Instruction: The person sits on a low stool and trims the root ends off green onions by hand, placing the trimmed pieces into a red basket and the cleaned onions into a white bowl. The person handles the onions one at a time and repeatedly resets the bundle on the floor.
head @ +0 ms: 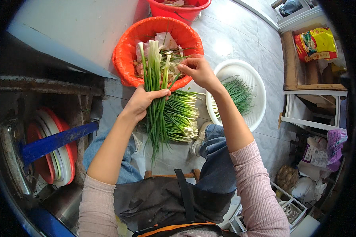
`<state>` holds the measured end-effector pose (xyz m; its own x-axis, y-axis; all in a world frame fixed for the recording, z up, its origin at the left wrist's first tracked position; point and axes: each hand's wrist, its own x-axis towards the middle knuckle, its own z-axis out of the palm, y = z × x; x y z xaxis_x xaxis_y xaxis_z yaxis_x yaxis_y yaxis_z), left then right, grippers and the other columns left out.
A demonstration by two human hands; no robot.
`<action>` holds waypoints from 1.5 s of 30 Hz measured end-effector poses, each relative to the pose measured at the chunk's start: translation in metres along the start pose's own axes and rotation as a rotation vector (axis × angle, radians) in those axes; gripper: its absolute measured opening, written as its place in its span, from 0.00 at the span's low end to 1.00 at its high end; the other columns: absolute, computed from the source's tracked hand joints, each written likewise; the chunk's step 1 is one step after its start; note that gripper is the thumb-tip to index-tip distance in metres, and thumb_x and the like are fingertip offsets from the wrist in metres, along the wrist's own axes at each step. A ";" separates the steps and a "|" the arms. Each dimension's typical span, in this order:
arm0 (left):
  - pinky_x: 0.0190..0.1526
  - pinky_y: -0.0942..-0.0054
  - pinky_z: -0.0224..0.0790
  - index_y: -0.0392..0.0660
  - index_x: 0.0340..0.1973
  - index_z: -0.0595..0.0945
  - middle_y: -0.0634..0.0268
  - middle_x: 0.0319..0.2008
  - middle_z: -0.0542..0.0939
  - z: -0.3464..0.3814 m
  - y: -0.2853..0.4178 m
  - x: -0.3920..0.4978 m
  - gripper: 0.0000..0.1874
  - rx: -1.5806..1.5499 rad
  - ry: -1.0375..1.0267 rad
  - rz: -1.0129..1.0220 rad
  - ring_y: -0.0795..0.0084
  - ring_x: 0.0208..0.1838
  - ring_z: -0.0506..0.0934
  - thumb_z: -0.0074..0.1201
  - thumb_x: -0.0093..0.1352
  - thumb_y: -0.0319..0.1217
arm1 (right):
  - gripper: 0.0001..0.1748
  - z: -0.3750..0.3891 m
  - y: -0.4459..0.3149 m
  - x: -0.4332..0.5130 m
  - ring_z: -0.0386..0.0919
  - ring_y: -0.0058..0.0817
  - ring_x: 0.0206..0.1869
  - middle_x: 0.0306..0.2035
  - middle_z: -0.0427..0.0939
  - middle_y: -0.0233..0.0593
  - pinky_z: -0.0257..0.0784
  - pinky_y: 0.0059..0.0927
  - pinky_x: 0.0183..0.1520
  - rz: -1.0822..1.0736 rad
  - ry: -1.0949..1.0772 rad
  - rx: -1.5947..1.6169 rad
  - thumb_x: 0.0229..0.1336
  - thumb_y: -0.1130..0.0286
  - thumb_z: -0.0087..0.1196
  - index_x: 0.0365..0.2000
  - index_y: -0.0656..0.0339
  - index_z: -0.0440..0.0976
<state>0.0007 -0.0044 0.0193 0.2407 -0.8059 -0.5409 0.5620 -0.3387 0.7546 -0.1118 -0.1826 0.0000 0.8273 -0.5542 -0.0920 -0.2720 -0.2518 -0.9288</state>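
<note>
My left hand (146, 100) grips a bunch of scallions (151, 68), white ends up toward the bin and green tops hanging down. To its right, my right hand (198, 71) has thumb and forefinger brought together over the bin's edge. A thin green leaf (174, 81) slants from the bunch toward those fingertips; whether they pinch it is unclear. Beneath both hands is a red bin liner (123, 65) in a round bin holding trimmings and plastic scraps. A larger pile of scallions (182, 115) lies between my feet, white ends to the right.
A white plastic colander (258, 118) with more green stalks (238, 94) stands on the tiled floor at right. Behind the bin is a red bucket (181, 11). Stacked basins (59, 148) fill the left side, past a blue bar (59, 142). Shelves (314, 87) line the right.
</note>
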 end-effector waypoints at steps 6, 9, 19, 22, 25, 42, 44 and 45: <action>0.32 0.79 0.69 0.37 0.34 0.76 0.63 0.27 0.79 -0.002 0.003 -0.003 0.11 0.007 0.021 0.008 0.76 0.28 0.76 0.58 0.57 0.25 | 0.11 -0.025 0.014 0.010 0.75 0.26 0.22 0.20 0.77 0.45 0.69 0.29 0.28 -0.108 0.260 -0.126 0.51 0.67 0.57 0.27 0.67 0.76; 0.33 0.78 0.70 0.36 0.35 0.77 0.62 0.28 0.79 -0.006 0.002 -0.003 0.11 -0.035 0.072 0.024 0.75 0.29 0.77 0.58 0.58 0.24 | 0.17 -0.008 0.010 0.005 0.72 0.24 0.21 0.21 0.76 0.48 0.68 0.29 0.27 -0.101 0.218 -0.259 0.50 0.60 0.58 0.28 0.67 0.77; 0.29 0.77 0.71 0.37 0.38 0.74 0.64 0.29 0.78 0.000 -0.003 0.001 0.15 -0.090 0.186 0.060 0.75 0.27 0.77 0.60 0.56 0.23 | 0.19 0.030 -0.009 -0.002 0.73 0.22 0.41 0.38 0.77 0.39 0.69 0.23 0.44 0.317 -0.102 0.404 0.59 0.61 0.49 0.40 0.69 0.73; 0.29 0.77 0.70 0.38 0.38 0.74 0.64 0.28 0.78 0.003 -0.003 0.000 0.15 -0.045 0.217 0.054 0.74 0.27 0.77 0.60 0.56 0.23 | 0.14 0.014 -0.005 0.002 0.72 0.19 0.33 0.36 0.74 0.36 0.69 0.22 0.36 0.398 0.078 0.704 0.59 0.69 0.47 0.40 0.69 0.69; 0.29 0.77 0.70 0.39 0.38 0.73 0.64 0.27 0.78 0.002 -0.003 -0.002 0.15 0.007 0.222 0.050 0.74 0.26 0.77 0.60 0.56 0.24 | 0.13 0.024 -0.011 -0.003 0.66 0.11 0.26 0.26 0.73 0.28 0.62 0.16 0.28 0.292 0.008 0.381 0.55 0.67 0.54 0.35 0.67 0.74; 0.29 0.77 0.70 0.36 0.36 0.72 0.62 0.26 0.77 0.005 0.001 -0.004 0.14 -0.016 0.136 0.018 0.74 0.25 0.76 0.60 0.57 0.23 | 0.13 -0.008 0.026 0.012 0.68 0.16 0.29 0.26 0.75 0.29 0.64 0.19 0.37 0.198 0.475 0.158 0.53 0.67 0.56 0.31 0.69 0.75; 0.29 0.77 0.70 0.36 0.37 0.72 0.60 0.26 0.78 0.005 0.001 -0.002 0.15 -0.058 0.110 0.017 0.73 0.26 0.76 0.60 0.57 0.24 | 0.16 -0.002 0.035 0.008 0.66 0.13 0.26 0.24 0.73 0.26 0.62 0.17 0.32 0.123 0.396 0.060 0.53 0.65 0.56 0.36 0.69 0.75; 0.29 0.77 0.70 0.36 0.37 0.71 0.59 0.26 0.78 0.003 0.000 -0.002 0.15 -0.076 0.110 0.010 0.73 0.26 0.76 0.60 0.57 0.24 | 0.16 0.002 0.030 0.007 0.68 0.15 0.26 0.25 0.74 0.29 0.63 0.18 0.32 0.212 0.322 0.225 0.53 0.64 0.57 0.36 0.69 0.75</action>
<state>-0.0019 -0.0045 0.0213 0.3297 -0.7493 -0.5743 0.6165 -0.2898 0.7321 -0.1133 -0.1929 -0.0290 0.5599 -0.8027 -0.2055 -0.2756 0.0535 -0.9598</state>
